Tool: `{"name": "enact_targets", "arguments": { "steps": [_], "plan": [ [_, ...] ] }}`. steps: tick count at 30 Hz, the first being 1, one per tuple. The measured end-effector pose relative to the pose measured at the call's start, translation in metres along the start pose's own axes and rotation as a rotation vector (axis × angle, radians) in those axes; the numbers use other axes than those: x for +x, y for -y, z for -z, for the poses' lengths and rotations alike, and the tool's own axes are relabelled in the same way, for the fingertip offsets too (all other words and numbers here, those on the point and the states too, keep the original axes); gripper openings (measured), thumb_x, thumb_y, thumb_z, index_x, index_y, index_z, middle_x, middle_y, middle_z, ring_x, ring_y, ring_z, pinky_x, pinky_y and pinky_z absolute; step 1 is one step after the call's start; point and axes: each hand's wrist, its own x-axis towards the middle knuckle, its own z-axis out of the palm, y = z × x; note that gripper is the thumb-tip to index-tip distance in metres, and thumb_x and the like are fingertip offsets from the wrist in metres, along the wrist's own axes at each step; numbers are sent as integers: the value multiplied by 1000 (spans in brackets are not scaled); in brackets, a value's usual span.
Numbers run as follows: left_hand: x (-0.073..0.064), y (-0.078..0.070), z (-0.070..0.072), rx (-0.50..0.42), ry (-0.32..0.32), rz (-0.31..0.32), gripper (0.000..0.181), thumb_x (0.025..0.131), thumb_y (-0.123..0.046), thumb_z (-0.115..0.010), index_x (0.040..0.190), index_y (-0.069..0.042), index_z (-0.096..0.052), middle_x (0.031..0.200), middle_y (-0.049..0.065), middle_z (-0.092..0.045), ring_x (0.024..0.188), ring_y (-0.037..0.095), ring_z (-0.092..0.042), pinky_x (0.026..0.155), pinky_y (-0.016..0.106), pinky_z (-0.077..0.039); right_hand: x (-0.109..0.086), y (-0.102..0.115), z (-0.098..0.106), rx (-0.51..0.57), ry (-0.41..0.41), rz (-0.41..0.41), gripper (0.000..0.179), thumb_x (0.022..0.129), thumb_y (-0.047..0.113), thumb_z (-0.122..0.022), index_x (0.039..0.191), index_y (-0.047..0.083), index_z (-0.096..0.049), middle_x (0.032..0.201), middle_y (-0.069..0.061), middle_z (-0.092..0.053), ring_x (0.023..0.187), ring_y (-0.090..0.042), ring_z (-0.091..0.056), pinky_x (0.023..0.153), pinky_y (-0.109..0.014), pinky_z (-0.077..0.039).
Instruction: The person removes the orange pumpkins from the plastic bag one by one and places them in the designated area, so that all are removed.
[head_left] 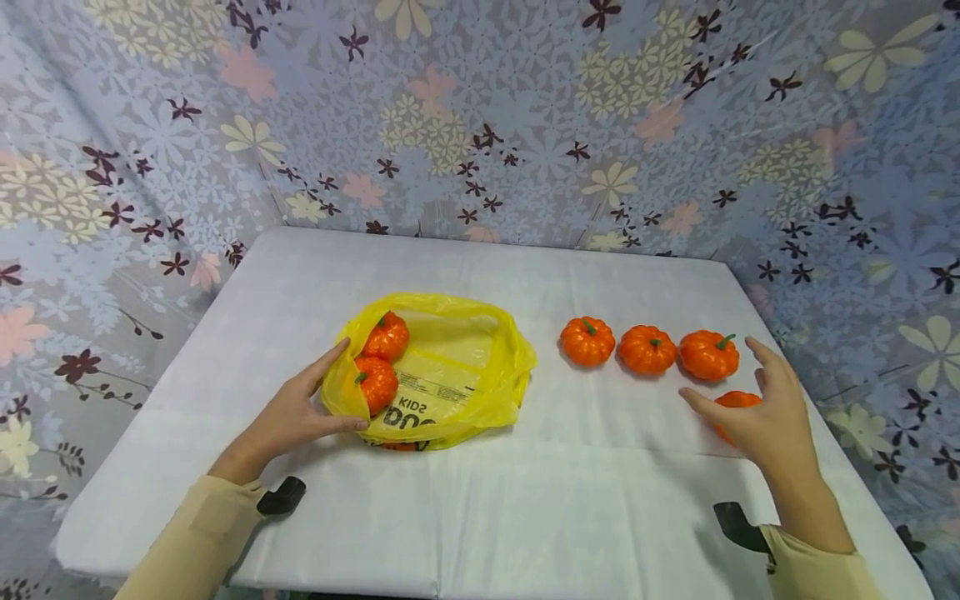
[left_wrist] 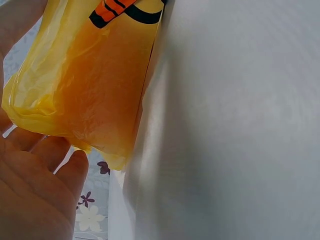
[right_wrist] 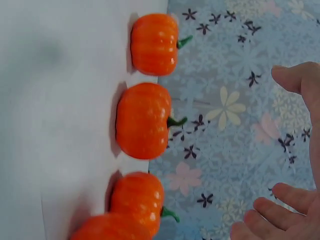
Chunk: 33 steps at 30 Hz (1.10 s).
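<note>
A yellow plastic bag (head_left: 517, 367) lies with its mouth spread, and two small orange pumpkins (head_left: 387, 337) with green stems sit at its left side. My left hand (head_left: 292, 412) holds that side, thumb at the front rim and fingers along the outer wall. Through the bag's film (left_wrist: 102, 95) in the left wrist view, an orange shape shows. My right hand (head_left: 780, 429), fingers spread and holding nothing, is over a pumpkin (head_left: 738, 400) that it partly hides. Just beyond stands a row of three pumpkins (head_left: 647, 350); the right wrist view shows their ribbed sides (right_wrist: 143, 120).
A white cloth (head_left: 525, 508) covers the table. Floral fabric (head_left: 480, 125) hangs behind it and at both sides. The row of pumpkins lies between the bag and the table's right edge (head_left: 757, 312).
</note>
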Motion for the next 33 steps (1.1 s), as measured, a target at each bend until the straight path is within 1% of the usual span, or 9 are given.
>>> {"name": "enact_targets", "arguments": {
  "steps": [3,6,10,13,19,23,27,29,33],
  "plan": [
    [0,-1,-1,4,1,3,114,75,-41,-90,163,-24,-20,165,13,-23,148,42,-22,114,67,-23,-1,3,-7,26,21,26,108,81,36,-86,161,4,-19,161,-24,-23,142,-50,-29,105,-67,-34],
    [0,-2,0,7,0,3,114,75,-40,-90,163,-23,-20,165,14,-23,148,41,-22,114,66,-24,-2,7,-15,76,42,50,107,81,32,-87,160,3,-21,160,-23,-26,144,-45,-27,109,-63,-33],
    [0,-2,0,4,0,-3,114,75,-40,-90,163,-22,-20,165,14,-23,148,41,-23,114,66,-24,-2,15,-28,127,80,72,106,80,31,-88,159,2,-24,159,-22,-28,142,-45,-33,110,-60,-33],
    [0,-3,-1,-6,-2,-12,114,75,-40,-90,163,-22,-20,165,14,-23,148,41,-24,114,66,-24,-1,22,-37,137,111,86,106,79,34,-88,159,2,-25,159,-21,-30,140,-46,-37,109,-60,-35],
    [-1,0,-3,-18,0,-12,114,75,-40,-90,163,-23,-20,164,13,-23,147,43,-24,113,67,-24,0,36,-60,170,161,124,103,77,37,-90,154,0,-33,155,-20,-37,141,-41,-36,111,-57,-36],
    [-2,2,-3,-11,-6,-11,114,75,-41,-90,163,-23,-20,164,13,-24,147,42,-25,113,67,-25,3,49,-76,181,177,169,99,77,37,-90,151,-1,-38,152,-20,-42,139,-40,-40,111,-57,-37],
    [-3,3,-3,-9,-14,-15,115,74,-41,-90,163,-22,-20,164,13,-24,147,42,-26,113,66,-25,7,64,-91,188,197,208,96,76,37,-90,150,-1,-41,151,-19,-44,137,-37,-44,111,-53,-39],
    [-3,3,-4,-12,-18,-20,115,74,-40,-91,163,-22,-20,164,13,-24,147,42,-26,113,66,-26,9,72,-98,205,215,216,95,76,38,-90,149,1,-43,150,-18,-46,136,-35,-45,111,-51,-40],
    [-1,4,-5,-21,-20,-36,115,74,-40,-91,163,-22,-21,164,13,-24,146,42,-26,113,66,-27,10,84,-109,228,237,217,93,74,40,-91,148,5,-46,146,-16,-49,134,-33,-47,110,-52,-41]
  ]
}}
